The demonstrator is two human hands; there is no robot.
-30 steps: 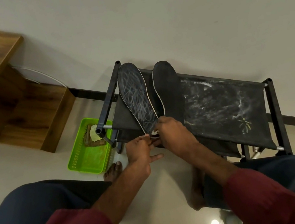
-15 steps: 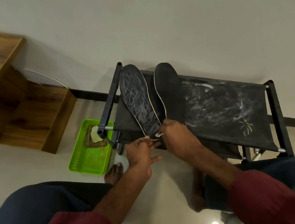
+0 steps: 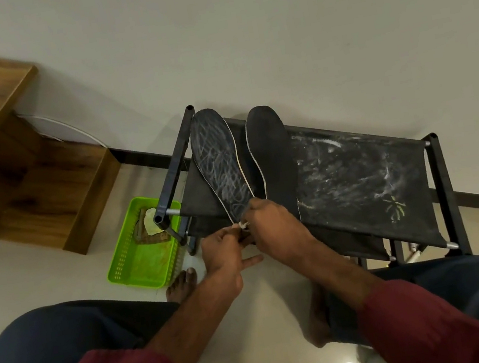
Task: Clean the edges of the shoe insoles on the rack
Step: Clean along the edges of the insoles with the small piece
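Two dark insoles lie side by side on the black fabric rack (image 3: 357,174). The left insole (image 3: 221,165) is streaked with grey scribbles and has a pale rim; the right insole (image 3: 273,153) is plain black. My right hand (image 3: 274,226) covers the heel end of the left insole and pinches a small white wad (image 3: 243,224) against its edge. My left hand (image 3: 223,252) sits just below the heel, thumb and forefinger pinching its near edge, other fingers spread. The heel itself is hidden by both hands.
A green plastic basket (image 3: 145,254) with a brush and cloth sits on the floor left of the rack. A wooden shelf unit (image 3: 18,174) stands further left. My bare feet (image 3: 182,286) rest on the floor by the rack's front.
My right hand has shifted slightly up the heel's edge with the white wad. The left hand has barely moved.
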